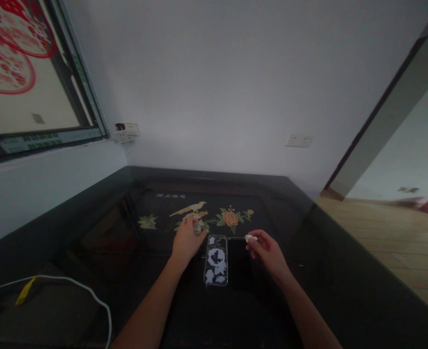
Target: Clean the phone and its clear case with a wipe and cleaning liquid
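Observation:
A clear phone case (216,261) with white floral and patchy shapes on it lies flat on the dark table, between my two hands. Just beyond its upper left corner, my left hand (187,238) is closed around a small clear round bottle (198,228). To the right of the case, my right hand (266,249) pinches a thin stick with a white cap (250,238). The stick points left toward the case's upper right corner; its tip is too small to make out.
The glossy black table (257,310) bears a printed bird and flower picture (230,218). A white cable (71,279) with a yellow tag (25,292) curves across the left. Behind the table stands a wall with sockets (298,140); a window (35,111) is at left.

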A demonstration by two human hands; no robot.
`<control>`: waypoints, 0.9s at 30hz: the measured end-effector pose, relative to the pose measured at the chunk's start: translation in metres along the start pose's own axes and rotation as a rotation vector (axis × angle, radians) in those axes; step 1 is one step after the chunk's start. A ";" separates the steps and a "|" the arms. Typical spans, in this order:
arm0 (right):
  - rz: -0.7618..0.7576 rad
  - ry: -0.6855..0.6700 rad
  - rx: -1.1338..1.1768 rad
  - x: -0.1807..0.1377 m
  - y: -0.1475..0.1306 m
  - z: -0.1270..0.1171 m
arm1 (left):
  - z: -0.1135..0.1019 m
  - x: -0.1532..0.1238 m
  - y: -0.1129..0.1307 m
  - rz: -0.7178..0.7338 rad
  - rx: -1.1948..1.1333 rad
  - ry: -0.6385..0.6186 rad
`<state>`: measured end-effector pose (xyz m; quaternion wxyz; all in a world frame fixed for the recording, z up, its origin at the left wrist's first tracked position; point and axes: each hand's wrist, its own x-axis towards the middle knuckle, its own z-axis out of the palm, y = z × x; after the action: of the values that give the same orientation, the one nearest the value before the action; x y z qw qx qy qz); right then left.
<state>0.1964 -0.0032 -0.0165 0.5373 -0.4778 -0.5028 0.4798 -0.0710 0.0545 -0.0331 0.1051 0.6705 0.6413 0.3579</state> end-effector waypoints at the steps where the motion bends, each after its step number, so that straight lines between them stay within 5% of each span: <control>1: 0.005 0.000 0.016 0.000 0.001 -0.001 | -0.001 -0.001 0.003 0.005 0.005 0.035; 5: 0.029 0.035 0.110 0.001 0.004 -0.004 | -0.013 -0.004 0.019 0.090 -0.043 0.242; 9: 0.058 0.101 0.252 0.004 0.007 -0.010 | -0.026 -0.013 0.036 0.242 -0.166 0.293; 19: 0.024 0.209 0.324 0.011 0.004 -0.034 | 0.003 -0.059 0.096 0.967 0.054 -0.306; 27: -0.014 0.295 0.319 0.010 -0.003 -0.048 | 0.044 -0.086 0.137 1.150 0.201 -0.369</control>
<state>0.2445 0.0051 -0.0144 0.6770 -0.4483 -0.3399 0.4745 0.0707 -0.0336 -0.0124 -0.0594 0.9668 0.1785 0.1731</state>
